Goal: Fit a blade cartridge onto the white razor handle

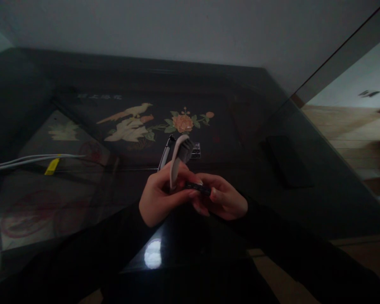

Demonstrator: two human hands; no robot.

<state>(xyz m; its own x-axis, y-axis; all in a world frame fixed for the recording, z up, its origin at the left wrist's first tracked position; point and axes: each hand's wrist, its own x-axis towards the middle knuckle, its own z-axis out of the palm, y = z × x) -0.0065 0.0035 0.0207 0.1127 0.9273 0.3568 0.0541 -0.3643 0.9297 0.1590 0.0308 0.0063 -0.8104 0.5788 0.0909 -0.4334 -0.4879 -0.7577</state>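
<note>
My left hand (160,196) and my right hand (225,197) meet above the near part of the table, with fingers closed. Between their fingertips is a small, dark, bar-shaped piece (199,188), gripped from both sides. A pale curved strap-like part (175,162) rises from my left hand, with a dark ridged area at its bent top. Whether it joins the dark piece is hidden by my fingers. Just behind my left hand a slim dark and silvery part (166,154) sticks up. A small dark patch with white printing (196,150) shows beyond the strap.
The dark glossy table (247,122) bears a bird picture (133,112) and a flower picture (183,123). A black flat phone-like slab (288,162) lies at right. White cables (34,159) with a yellow tag (52,166) run in from the left. A wall (164,29) stands behind.
</note>
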